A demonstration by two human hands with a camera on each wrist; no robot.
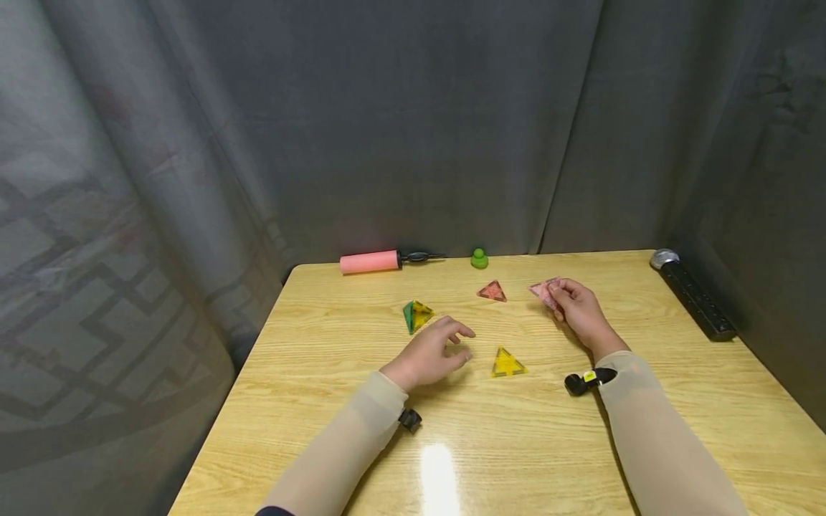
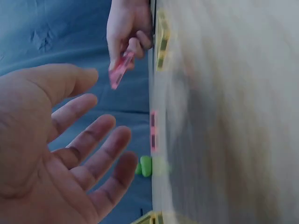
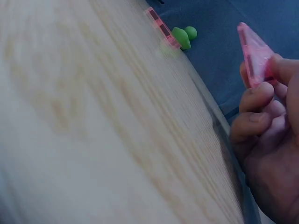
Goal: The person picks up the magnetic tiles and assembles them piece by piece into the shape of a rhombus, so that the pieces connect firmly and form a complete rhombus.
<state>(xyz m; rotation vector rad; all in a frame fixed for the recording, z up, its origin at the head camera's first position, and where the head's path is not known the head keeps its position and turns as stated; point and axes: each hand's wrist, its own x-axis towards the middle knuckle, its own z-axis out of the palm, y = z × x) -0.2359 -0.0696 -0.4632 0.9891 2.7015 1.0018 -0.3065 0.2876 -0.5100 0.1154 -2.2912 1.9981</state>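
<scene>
Between thumb and fingers, my right hand (image 1: 584,315) pinches a pink translucent triangular tile (image 3: 256,56), lifted off the table. My left hand (image 1: 434,351) hovers over the table with fingers spread and loosely bent, holding nothing. Just right of it a yellow triangular tile (image 1: 508,363) lies flat. Beyond the left hand stands a small joined piece of green and yellow tiles (image 1: 418,315). A red-pink triangular tile (image 1: 493,291) lies on the table to the left of my right hand.
At the back edge of the wooden table (image 1: 310,373) lie a pink hand pump (image 1: 371,262) and a small green toy (image 1: 479,259). A black microphone (image 1: 693,297) lies along the right edge. Grey curtains (image 1: 413,129) hang behind the table and at its sides.
</scene>
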